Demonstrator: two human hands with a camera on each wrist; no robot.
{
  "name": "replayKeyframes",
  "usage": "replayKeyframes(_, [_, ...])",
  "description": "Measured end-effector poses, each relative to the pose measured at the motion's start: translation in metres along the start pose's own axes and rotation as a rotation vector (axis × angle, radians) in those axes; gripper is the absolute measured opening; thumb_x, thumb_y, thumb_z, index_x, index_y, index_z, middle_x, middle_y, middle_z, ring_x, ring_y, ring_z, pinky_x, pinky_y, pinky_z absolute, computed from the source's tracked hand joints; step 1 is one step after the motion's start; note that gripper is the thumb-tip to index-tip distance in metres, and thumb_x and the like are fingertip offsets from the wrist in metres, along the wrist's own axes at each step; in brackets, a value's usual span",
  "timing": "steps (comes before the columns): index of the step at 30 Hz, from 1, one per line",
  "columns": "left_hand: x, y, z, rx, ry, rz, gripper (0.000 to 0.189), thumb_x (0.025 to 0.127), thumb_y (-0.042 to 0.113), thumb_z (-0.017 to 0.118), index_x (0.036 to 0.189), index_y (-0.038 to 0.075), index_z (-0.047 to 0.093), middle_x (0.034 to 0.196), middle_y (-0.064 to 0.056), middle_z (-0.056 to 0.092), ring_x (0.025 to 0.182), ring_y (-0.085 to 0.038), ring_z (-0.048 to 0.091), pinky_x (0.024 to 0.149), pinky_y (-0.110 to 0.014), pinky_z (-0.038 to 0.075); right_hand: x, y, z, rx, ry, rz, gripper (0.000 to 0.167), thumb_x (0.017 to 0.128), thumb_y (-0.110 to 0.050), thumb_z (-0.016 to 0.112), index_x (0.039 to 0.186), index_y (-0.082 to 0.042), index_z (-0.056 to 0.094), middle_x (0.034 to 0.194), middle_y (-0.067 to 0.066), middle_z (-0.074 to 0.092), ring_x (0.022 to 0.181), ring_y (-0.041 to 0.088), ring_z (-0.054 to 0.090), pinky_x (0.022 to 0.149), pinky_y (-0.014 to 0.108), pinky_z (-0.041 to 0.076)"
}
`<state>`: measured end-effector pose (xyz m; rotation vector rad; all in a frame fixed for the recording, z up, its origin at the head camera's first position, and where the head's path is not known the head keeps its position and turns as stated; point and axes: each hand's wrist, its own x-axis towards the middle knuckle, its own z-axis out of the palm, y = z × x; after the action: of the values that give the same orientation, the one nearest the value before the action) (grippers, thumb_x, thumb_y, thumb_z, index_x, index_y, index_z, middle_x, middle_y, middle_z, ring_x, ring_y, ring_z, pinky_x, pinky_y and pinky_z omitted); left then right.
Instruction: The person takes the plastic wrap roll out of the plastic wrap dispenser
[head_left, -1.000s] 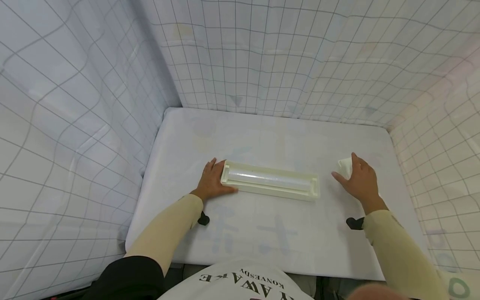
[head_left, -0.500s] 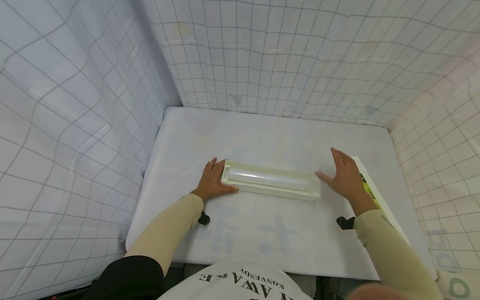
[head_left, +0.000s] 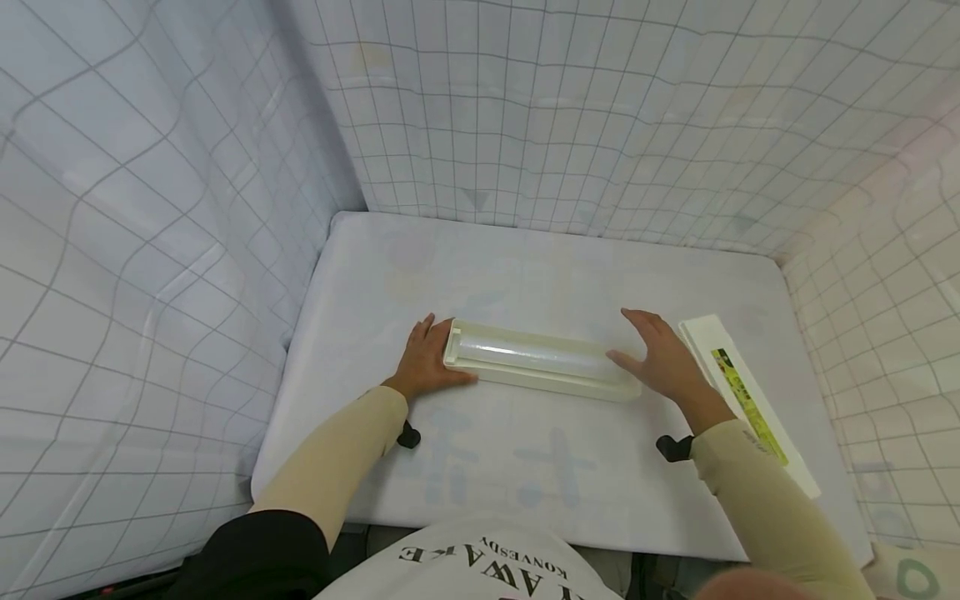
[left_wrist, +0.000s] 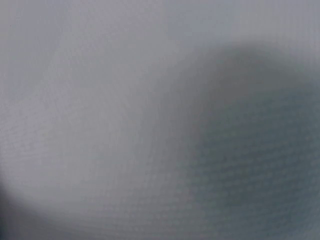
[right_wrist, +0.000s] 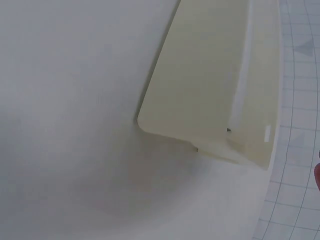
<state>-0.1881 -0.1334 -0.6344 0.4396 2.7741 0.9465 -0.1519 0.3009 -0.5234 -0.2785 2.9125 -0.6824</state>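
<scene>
A long cream cling film dispenser (head_left: 540, 382) lies uncovered on the white table, a shiny roll of film (head_left: 517, 350) inside it. My left hand (head_left: 426, 364) grips its left end, thumb along the near side and fingers at the far corner. Over the dispenser's right end hovers my right hand (head_left: 663, 360), thumb and fingers spread, hiding part of that end. Right of that hand, the lid (head_left: 701, 335) with a yellow-green label lies at a slant. The right wrist view shows the dispenser's end (right_wrist: 200, 75) close up, with a fingertip (right_wrist: 318, 175) at the edge.
A white cloth (head_left: 480, 475) covers the table (head_left: 555, 258). Grid-patterned sheets (head_left: 525, 125) hang behind and at both sides. The left wrist view is blurred pale cloth (left_wrist: 100, 100) with a dark shadow.
My right hand has moved left from the lid to the dispenser's right end, and the lid now lies in view at the right. The left hand and the dispenser have stayed put.
</scene>
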Motion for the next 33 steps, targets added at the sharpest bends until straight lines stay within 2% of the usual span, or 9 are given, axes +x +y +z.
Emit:
replayKeyframes(6, [0.001,-0.002,0.003,-0.009,0.027,0.027,0.113,0.066,0.063,0.088,0.157,0.021,0.036,0.152,-0.003,0.051,0.159,-0.035,0.012,0.130,-0.056,0.008,0.002,-0.015,0.005,0.027,-0.028,-0.045,0.072,0.096,-0.046,0.069,0.154,-0.012,0.044,0.155,0.017,0.046,0.141,0.042,0.046,0.111,0.062,0.044])
replayKeyframes(11, [0.000,0.001,0.001,-0.020,0.018,0.014,0.114,0.065,0.063,0.089,0.157,0.021,0.036,0.153,-0.002,0.050,0.160,-0.033,0.011,0.131,-0.054,0.005,0.003,-0.022,0.009,0.031,-0.055,-0.062,0.067,0.097,-0.046,0.068,0.151,-0.012,0.049,0.151,0.015,0.052,0.140,0.040,0.048,0.112,0.060,0.044])
replayKeyframes(21, [-0.002,0.003,-0.002,-0.006,0.005,0.009,0.114,0.066,0.063,0.088,0.157,0.021,0.035,0.154,-0.002,0.050,0.160,-0.033,0.011,0.131,-0.053,0.005,0.003,-0.023,0.023,0.036,-0.086,-0.082,0.055,0.096,-0.040,0.071,0.142,-0.012,0.060,0.144,0.014,0.060,0.137,0.039,0.054,0.113,0.058,0.045])
replayKeyframes(33, [-0.002,0.004,-0.004,0.001,-0.005,0.004,0.114,0.067,0.062,0.088,0.158,0.021,0.034,0.154,-0.002,0.049,0.160,-0.033,0.010,0.131,-0.053,0.004,0.004,-0.025,0.033,0.048,-0.142,-0.057,0.046,0.100,-0.037,0.066,0.138,-0.012,0.063,0.144,0.014,0.061,0.138,0.039,0.053,0.115,0.058,0.042])
